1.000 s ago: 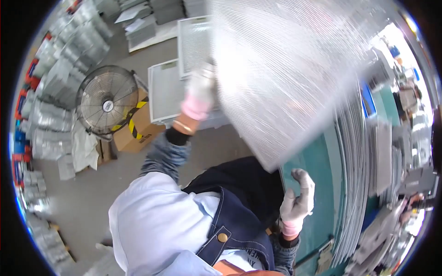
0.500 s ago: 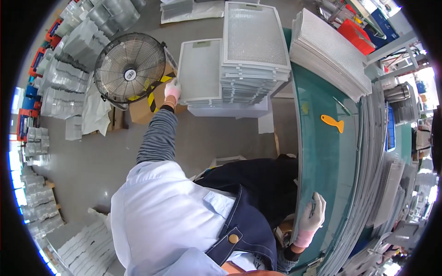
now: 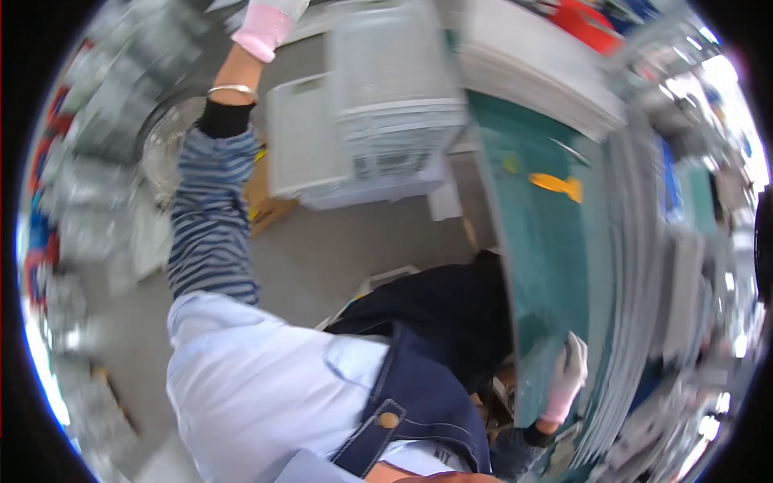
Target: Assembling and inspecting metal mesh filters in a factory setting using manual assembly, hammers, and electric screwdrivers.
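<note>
Two gloved hands, right (image 3: 568, 366) resting on green table (image 3: 555, 266), left (image 3: 270, 20) raised

left hand (image 3: 270, 20) in a white glove with pink cuff, raised at the top edge, arm in a striped sleeve (image 3: 208, 213), near the stack of grey trays (image 3: 394, 105) and just apart from it; grip not readable in the blur. right hand (image 3: 568, 370), gloved, resting flat against the edge of the green table (image 3: 547, 266). orange tool (image 3: 557, 185) lying on the table, well apart from both hands. fan (image 3: 165, 153) on the floor beside the sleeve
</note>
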Tool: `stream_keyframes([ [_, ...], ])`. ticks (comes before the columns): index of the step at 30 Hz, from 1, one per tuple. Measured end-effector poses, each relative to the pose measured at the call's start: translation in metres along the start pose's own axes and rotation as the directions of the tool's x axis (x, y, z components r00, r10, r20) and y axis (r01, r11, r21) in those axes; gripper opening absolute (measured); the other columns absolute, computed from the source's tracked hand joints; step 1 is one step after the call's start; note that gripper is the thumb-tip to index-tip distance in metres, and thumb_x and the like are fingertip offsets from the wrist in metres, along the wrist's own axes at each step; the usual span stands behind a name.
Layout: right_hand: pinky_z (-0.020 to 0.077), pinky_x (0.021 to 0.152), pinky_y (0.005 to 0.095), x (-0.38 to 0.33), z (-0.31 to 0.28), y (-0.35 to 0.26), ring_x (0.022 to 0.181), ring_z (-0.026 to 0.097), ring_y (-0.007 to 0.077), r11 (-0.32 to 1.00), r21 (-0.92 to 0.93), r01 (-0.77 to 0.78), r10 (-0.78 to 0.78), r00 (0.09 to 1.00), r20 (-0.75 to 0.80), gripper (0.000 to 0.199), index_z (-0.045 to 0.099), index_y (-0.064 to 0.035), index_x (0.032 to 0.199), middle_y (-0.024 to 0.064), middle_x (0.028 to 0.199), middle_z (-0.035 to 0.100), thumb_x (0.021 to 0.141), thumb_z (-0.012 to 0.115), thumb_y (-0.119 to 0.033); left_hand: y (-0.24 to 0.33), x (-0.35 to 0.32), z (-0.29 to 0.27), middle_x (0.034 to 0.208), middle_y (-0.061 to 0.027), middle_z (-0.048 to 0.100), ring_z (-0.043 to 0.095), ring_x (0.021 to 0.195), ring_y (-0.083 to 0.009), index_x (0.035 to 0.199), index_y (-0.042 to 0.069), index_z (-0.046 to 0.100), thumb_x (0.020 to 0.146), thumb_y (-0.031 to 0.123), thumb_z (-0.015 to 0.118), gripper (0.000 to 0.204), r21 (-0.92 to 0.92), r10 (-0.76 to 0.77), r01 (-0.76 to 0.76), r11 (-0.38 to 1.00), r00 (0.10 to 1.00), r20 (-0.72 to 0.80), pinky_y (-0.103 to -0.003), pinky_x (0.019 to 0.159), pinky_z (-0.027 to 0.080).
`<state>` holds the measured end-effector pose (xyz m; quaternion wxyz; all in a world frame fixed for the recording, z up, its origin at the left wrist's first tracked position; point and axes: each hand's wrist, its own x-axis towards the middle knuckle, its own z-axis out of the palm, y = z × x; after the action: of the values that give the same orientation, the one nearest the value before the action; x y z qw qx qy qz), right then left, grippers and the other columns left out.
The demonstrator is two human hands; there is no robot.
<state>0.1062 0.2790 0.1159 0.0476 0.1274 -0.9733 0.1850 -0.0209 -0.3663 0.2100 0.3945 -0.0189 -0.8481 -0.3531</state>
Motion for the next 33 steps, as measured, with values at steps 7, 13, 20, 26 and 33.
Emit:
stream_keyframes([
  [7,0.0515,0.077,0.0378,-0.009,-0.035,0.092,0.088,0.064,0.0345,0.996,-0.006,-0.087,0.085,0.986,-0.145,0.016,0.065,-0.0016,0.1,0.0151,0.095,0.064,0.085,0.062,-0.005,0.1,0.089,0.299,0.137,-0.0174,0.052,0.054,0.122,-0.0349,0.131,0.007,0.055,0.089,0.039,0.065,0.054,0.147,0.306,-0.454,0.879,0.773,0.555,-0.041,0.102,0.044],
  [13,0.0514,0.081,0.039,-0.043,-0.146,0.227,0.091,0.066,0.0347,0.903,-0.126,-0.41,0.302,0.817,-0.491,0.015,0.069,-0.003,0.096,0.018,0.094,0.068,0.086,0.063,-0.012,0.177,0.063,0.431,0.148,-0.0214,0.037,0.034,0.139,-0.0385,0.151,0.012,0.028,0.075,0.052,0.073,0.096,0.541,-0.181,-0.381,0.749,0.668,0.722,-0.053,0.111,0.032],
  [20,0.045,0.089,0.044,0.125,-0.151,0.385,0.107,0.053,0.0352,0.94,0.318,-0.123,0.275,0.823,-0.497,0.036,0.057,-0.005,0.116,0.0202,0.112,0.057,0.086,0.061,-0.025,0.166,0.081,0.432,0.146,-0.0226,0.041,0.041,0.134,-0.0385,0.149,0.007,0.029,0.077,0.039,0.073,0.091,0.391,-0.085,-0.342,0.855,0.65,0.755,-0.047,0.111,0.035],
  [26,0.0352,0.111,0.0432,0.292,-0.089,0.272,0.133,0.039,0.0373,0.842,-0.444,-0.308,0.266,0.951,-0.157,0.1,0.036,-0.0127,0.147,0.0216,0.143,0.041,0.063,0.081,-0.044,0.125,0.095,0.381,0.137,-0.02,0.052,0.05,0.126,-0.0356,0.142,0.008,0.042,0.08,0.036,0.069,0.073,0.408,-0.125,-0.441,0.8,0.542,0.831,-0.04,0.107,0.04],
  [33,0.0364,0.109,0.0392,0.286,-0.149,0.313,0.13,0.045,0.0322,0.958,-0.144,-0.249,0.257,0.966,0.04,0.09,0.046,-0.0062,0.141,0.0203,0.14,0.048,0.067,0.081,-0.046,0.134,0.114,0.372,0.133,-0.0206,0.054,0.052,0.122,-0.0366,0.14,0.006,0.045,0.087,0.035,0.063,0.063,0.125,0.096,-0.31,0.942,0.609,0.787,-0.041,0.105,0.041],
])
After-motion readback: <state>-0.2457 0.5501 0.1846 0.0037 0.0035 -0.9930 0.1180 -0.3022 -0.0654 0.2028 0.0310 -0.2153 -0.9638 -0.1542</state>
